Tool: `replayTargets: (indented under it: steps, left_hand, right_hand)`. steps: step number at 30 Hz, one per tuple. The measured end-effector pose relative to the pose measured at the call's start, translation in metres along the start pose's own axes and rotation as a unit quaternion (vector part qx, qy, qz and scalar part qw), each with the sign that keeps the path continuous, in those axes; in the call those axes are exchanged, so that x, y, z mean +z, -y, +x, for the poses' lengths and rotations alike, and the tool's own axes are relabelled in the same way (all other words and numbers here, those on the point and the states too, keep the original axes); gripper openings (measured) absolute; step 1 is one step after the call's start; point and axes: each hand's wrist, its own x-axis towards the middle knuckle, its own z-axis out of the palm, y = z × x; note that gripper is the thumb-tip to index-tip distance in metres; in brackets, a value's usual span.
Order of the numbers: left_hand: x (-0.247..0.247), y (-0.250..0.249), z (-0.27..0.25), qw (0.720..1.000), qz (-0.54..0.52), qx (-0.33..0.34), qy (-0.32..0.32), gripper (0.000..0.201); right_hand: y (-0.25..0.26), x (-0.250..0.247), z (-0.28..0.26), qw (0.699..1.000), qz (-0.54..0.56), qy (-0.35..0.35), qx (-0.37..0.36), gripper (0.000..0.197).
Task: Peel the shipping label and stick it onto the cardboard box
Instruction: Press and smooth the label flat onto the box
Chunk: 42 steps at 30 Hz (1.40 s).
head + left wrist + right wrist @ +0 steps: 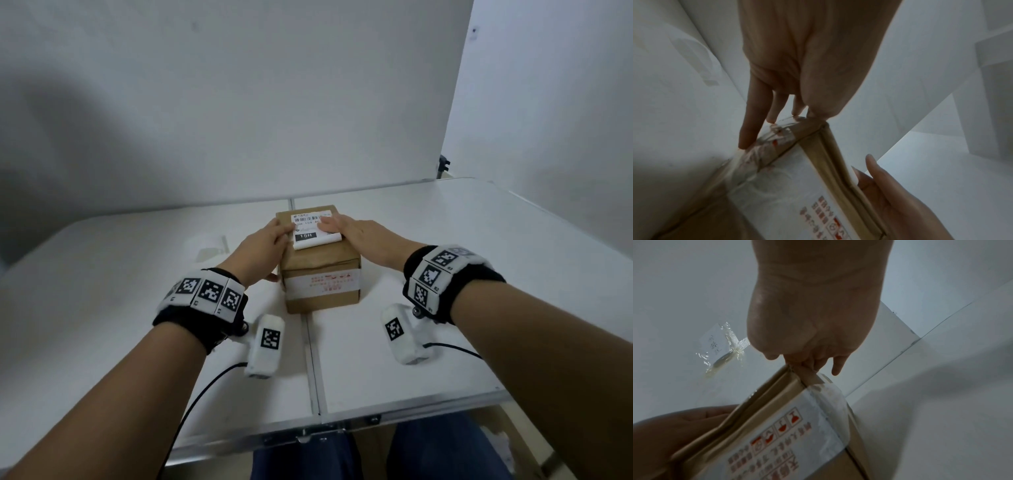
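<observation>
Cardboard box [320, 270]: matt brown kraft board, wrapped with glossy printed tape [797, 426]. Shipping label [313, 231]: smooth white paper. Table [445, 260]: smooth white surface, metal edge.

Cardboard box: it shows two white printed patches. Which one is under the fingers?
The barcode shipping label on the box's top; both hands touch it. The red-printed tape band wraps the front face, untouched.

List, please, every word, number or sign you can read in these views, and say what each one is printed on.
"15H": white on a black patch on the shipping label atop the cardboard box.
Barcode and the line beneath it on the label: partly hidden by the hands, unreadable.
Red characters and handling pictograms on the white tape around the box: too blurred to read.
Handwriting on a taped scrap on the table: illegible.
</observation>
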Motion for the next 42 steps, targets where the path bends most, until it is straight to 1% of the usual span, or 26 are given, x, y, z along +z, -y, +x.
replayTargets:
  steps: [4,10,13,16,19,21,24,26,27,29,31,33,35,37,38,39,40,42]
  left_hand:
    - [0.003,0.0,0.001,1.0,0.015,0.002,-0.011,0.04]
    - [0.007,-0.002,0.0,0.999,0.009,0.0,-0.032,0.039]
    - [0.006,-0.001,0.0,0.999,0.009,-0.003,-0.037,0.039]
    - [0.007,0.0,0.001,0.999,0.017,-0.011,-0.038,0.04]
    - [0.01,-0.003,0.0,0.997,0.058,-0.005,-0.048,0.04]
    - [0.012,-0.005,0.001,0.994,0.092,0.003,-0.06,0.04]
    - [0.014,-0.004,0.0,0.989,0.123,0.013,-0.078,0.039]
    - [0.015,-0.003,-0.001,0.988,0.13,0.014,-0.086,0.039]
    - [0.015,-0.003,0.0,0.988,0.127,0.014,-0.085,0.039]
    - [0.013,0.0,-0.002,0.994,0.083,0.007,-0.065,0.04]
    - [0.009,0.003,-0.009,0.999,0.029,0.001,-0.026,0.039]
    - [0.004,0.005,-0.021,1.0,0.003,0.007,0.017,0.039]
    - [0.0,0.005,-0.034,0.998,0.001,0.023,0.057,0.045]
    - [-0.001,0.008,-0.038,0.995,0.011,0.062,0.082,0.056]
    - [-0.001,0.009,-0.038,0.992,0.022,0.085,0.088,0.058]
    - [0.0,0.01,-0.038,0.991,0.04,0.102,0.082,0.058]
    - [0.001,0.011,-0.037,0.99,0.057,0.11,0.062,0.059]
    - [0.005,0.011,-0.037,0.991,0.083,0.106,0.006,0.062]
  right_hand:
    - [-0.003,0.003,-0.014,0.999,-0.002,-0.029,-0.016,0.052]
    - [-0.002,0.004,-0.032,0.998,0.012,-0.054,-0.041,0.055]
    - [0.001,0.007,-0.038,0.996,-0.006,-0.073,-0.047,0.05]
    - [0.0,0.013,-0.04,0.99,-0.079,-0.103,-0.058,0.049]
    - [0.003,0.019,-0.045,0.97,-0.18,-0.142,-0.08,0.054]
    - [0.005,0.02,-0.049,0.956,-0.229,-0.164,-0.081,0.056]
    - [0.008,0.023,-0.052,0.943,-0.263,-0.189,-0.08,0.059]
    - [0.011,0.028,-0.052,0.936,-0.286,-0.193,-0.072,0.061]
    - [0.012,0.029,-0.052,0.931,-0.302,-0.192,-0.067,0.059]
    - [0.012,0.03,-0.054,0.926,-0.322,-0.185,-0.07,0.052]
    - [0.011,0.03,-0.057,0.93,-0.312,-0.177,-0.081,0.048]
    - [0.01,0.031,-0.059,0.934,-0.298,-0.177,-0.086,0.048]
    - [0.011,0.033,-0.057,0.934,-0.294,-0.184,-0.081,0.05]
    - [0.012,0.032,-0.052,0.932,-0.298,-0.193,-0.073,0.053]
    - [0.013,0.032,-0.051,0.929,-0.304,-0.197,-0.069,0.053]
    - [0.014,0.033,-0.051,0.927,-0.311,-0.199,-0.068,0.053]
    - [0.015,0.033,-0.053,0.924,-0.319,-0.199,-0.07,0.052]
    - [0.018,0.033,-0.059,0.921,-0.331,-0.191,-0.076,0.05]
